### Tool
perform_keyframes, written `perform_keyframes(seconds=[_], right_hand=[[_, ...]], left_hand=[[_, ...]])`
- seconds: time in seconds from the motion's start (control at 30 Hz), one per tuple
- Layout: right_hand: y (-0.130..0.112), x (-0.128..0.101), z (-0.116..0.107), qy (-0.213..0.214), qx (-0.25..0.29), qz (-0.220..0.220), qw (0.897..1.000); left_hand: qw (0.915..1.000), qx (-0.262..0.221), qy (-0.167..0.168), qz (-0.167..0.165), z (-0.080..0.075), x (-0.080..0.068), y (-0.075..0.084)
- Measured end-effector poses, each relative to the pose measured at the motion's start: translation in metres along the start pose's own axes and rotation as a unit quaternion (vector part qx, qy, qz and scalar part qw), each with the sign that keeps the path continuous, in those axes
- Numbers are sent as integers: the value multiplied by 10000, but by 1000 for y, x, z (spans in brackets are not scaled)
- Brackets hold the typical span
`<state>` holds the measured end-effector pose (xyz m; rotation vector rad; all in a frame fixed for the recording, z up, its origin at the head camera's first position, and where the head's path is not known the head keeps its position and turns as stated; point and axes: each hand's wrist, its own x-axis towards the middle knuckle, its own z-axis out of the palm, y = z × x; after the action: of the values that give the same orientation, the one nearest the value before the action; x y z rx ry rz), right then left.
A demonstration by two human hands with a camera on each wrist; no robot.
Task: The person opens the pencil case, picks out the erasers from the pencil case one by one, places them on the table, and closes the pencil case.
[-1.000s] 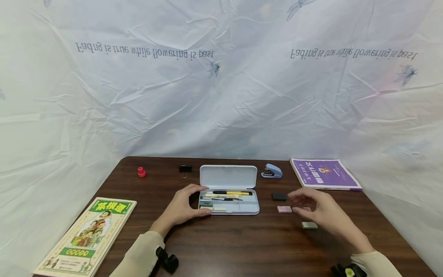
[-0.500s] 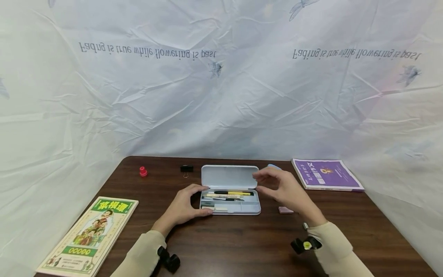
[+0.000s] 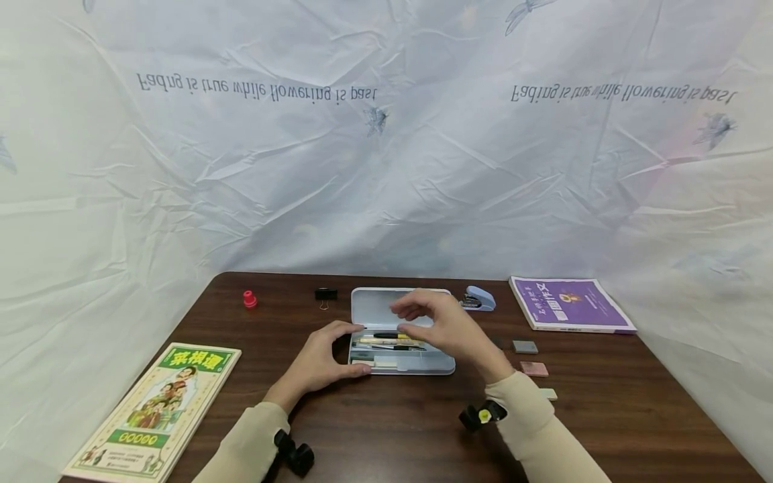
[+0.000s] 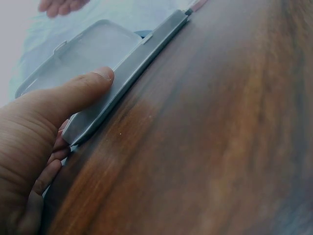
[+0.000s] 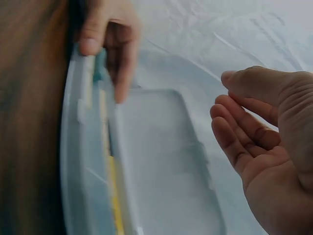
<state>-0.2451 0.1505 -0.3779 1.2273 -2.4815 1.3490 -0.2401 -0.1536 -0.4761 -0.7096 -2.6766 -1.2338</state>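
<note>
A pale blue pencil case (image 3: pixel 435 363) lies on the table with its lid (image 3: pixel 370 305) raised. Several pens (image 3: pixel 392 347), one of them yellow and black, lie inside, with small pale blocks (image 3: pixel 384 364) in the front left compartment. My left hand (image 3: pixel 318 359) grips the case's left end; in the left wrist view the thumb (image 4: pixel 90 88) presses its front wall and the other fingers go behind. Above the case hovers my right hand (image 3: pixel 443 325), fingers loosely bent and nothing between them, as the right wrist view shows. It hides part of the lid and tray.
Right of the case lie small eraser-like blocks, grey (image 3: pixel 525 347), pink (image 3: pixel 534 369) and pale green (image 3: pixel 548 394). Behind stand a blue stapler (image 3: pixel 479 298), a black binder clip (image 3: pixel 326 294) and a red object (image 3: pixel 249 299). Books, purple (image 3: pixel 570 305) and green-yellow (image 3: pixel 157 409), flank the table.
My right hand has moved left from beside the small blocks to over the open pencil case, uncovering the stapler and some blocks on the way. The left hand has kept its grip on the case.
</note>
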Motion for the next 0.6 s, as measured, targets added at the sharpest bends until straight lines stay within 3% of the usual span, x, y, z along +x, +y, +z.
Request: perform_keyframes(seconds=[0.3,0.6], right_hand=[[15,-2,36,-1088,-714,363,9908],[10,0,49,-1456,-1500,344,9773]], left_hand=[[10000,-44,-38,60,0,0,-1],[10000,-43,-23,53,0,0,-1]])
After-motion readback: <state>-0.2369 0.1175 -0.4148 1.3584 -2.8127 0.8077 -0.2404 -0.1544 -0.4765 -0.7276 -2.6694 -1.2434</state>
